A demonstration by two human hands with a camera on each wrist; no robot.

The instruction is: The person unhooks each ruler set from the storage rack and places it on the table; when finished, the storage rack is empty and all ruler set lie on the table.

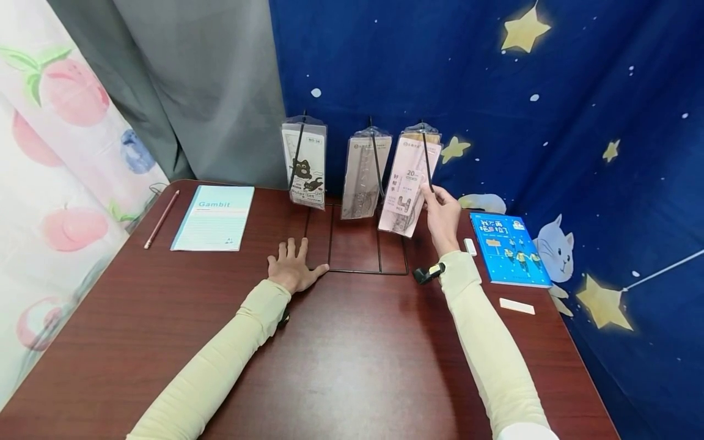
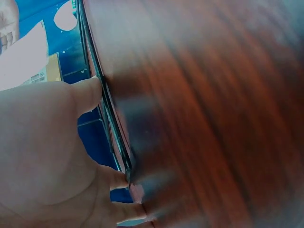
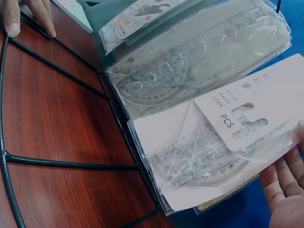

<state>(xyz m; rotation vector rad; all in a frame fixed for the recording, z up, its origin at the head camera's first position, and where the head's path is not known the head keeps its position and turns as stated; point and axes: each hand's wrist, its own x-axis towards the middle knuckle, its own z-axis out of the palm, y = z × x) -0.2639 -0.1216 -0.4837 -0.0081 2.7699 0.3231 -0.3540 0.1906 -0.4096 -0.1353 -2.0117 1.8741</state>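
One pink ruler pack [image 1: 402, 189], hung on the rightmost prong [image 1: 427, 160] of the black rack [image 1: 357, 271], long axis near upright, lower end tipped left, pinched at its right edge by the nearer right hand [image 1: 443, 219], with left hand [image 1: 293, 267] spread well leftward, thumb against the rack.

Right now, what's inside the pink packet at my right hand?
Inside the pink packet, clear measuring pieces show, one with a curved, protractor-like scale. The printed card marked PCS covers part of them, so I can't tell how many there are.
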